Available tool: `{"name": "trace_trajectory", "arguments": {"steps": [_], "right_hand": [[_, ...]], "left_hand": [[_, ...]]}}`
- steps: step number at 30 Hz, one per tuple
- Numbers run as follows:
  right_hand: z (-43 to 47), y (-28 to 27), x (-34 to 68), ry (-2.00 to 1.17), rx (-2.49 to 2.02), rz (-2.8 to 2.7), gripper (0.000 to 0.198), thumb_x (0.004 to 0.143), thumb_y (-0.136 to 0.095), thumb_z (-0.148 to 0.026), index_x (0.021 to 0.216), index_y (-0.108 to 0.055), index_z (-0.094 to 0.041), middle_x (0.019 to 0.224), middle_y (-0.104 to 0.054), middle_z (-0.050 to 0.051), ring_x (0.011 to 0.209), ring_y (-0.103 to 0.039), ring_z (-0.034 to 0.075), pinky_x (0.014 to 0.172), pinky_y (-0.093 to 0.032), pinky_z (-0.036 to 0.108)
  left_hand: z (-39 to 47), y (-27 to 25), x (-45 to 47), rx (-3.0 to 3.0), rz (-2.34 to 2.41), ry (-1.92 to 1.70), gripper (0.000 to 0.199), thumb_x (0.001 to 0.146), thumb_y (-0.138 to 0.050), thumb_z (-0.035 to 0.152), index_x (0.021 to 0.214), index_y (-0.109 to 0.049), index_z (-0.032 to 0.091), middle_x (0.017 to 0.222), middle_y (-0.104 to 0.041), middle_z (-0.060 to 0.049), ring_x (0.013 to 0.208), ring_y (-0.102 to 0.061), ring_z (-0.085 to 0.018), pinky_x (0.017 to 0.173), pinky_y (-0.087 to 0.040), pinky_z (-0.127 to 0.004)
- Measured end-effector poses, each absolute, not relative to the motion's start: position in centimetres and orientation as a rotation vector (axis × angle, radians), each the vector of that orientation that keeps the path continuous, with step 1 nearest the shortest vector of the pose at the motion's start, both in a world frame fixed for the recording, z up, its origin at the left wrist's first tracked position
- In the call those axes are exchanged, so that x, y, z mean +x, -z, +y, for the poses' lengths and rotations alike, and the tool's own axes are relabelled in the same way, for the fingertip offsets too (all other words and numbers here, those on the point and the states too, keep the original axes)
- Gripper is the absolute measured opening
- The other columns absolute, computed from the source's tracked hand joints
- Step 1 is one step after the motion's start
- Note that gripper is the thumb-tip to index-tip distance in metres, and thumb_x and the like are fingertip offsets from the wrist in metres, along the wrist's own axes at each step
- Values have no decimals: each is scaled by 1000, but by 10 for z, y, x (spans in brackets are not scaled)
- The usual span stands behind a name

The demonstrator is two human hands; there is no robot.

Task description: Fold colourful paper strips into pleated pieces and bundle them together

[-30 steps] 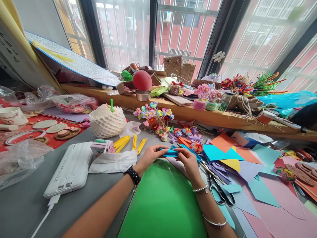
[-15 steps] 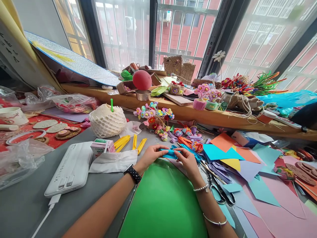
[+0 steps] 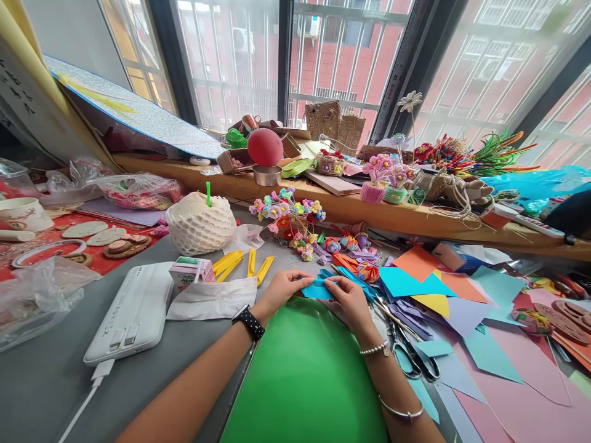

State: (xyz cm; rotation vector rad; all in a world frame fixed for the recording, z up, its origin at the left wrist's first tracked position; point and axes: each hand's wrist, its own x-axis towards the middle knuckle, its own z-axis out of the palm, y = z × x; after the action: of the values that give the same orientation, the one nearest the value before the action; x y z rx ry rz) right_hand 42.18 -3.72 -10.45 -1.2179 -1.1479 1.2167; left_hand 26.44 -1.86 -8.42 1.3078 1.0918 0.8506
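A small piece of blue folded paper [image 3: 317, 290] is pinched between both of my hands at the far edge of a green sheet [image 3: 305, 375]. My left hand [image 3: 281, 289] grips its left end with thumb and fingers. My right hand [image 3: 349, 300] presses its right end from above. A black watch is on my left wrist, and bead and metal bracelets are on my right arm.
Scissors [image 3: 410, 355] lie just right of my right wrist among loose coloured paper sheets [image 3: 466, 307]. A white power bank [image 3: 133, 314], a small carton [image 3: 190, 271], yellow paper strips [image 3: 249, 264] and a netted fruit [image 3: 201, 224] sit to the left. Craft flowers [image 3: 289, 215] crowd the wooden sill.
The blue paper has been flattened lower toward the green sheet, and my right hand's fingers have slid a little left over it. My left hand stays almost in place.
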Motion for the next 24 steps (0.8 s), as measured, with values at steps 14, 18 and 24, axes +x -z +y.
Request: {"name": "trace_trajectory", "arguments": {"steps": [14,18,24], "right_hand": [[-39,105,418,-1356,-1168,-1081,31,56,-63,-42,70,-56,-15,53,-46,-3,42,-41,8,39,-38,20],[-38,107,417,-1390,-1178,-1012,31,57,-61,-45,64,-57,-15,42,-40,-5,36,-37,7,38,-34,21],[-34,115,417,-1421,-1147,-1029,32,57,-61,-45,60,-56,-14,38,-36,-7,34,-31,6,35,-27,20]], "left_hand": [[-20,88,263,1555,1107,-849,31,59,-58,39,75,-64,13,76,-63,-4,73,-54,-16,63,-39,-22],[-19,87,262,1509,1113,-817,34,59,-58,39,76,-63,11,74,-63,-5,69,-54,-16,60,-39,-22],[-12,92,259,1534,1114,-746,37,56,-60,42,75,-63,10,68,-62,-5,60,-51,-13,51,-36,-19]]}}
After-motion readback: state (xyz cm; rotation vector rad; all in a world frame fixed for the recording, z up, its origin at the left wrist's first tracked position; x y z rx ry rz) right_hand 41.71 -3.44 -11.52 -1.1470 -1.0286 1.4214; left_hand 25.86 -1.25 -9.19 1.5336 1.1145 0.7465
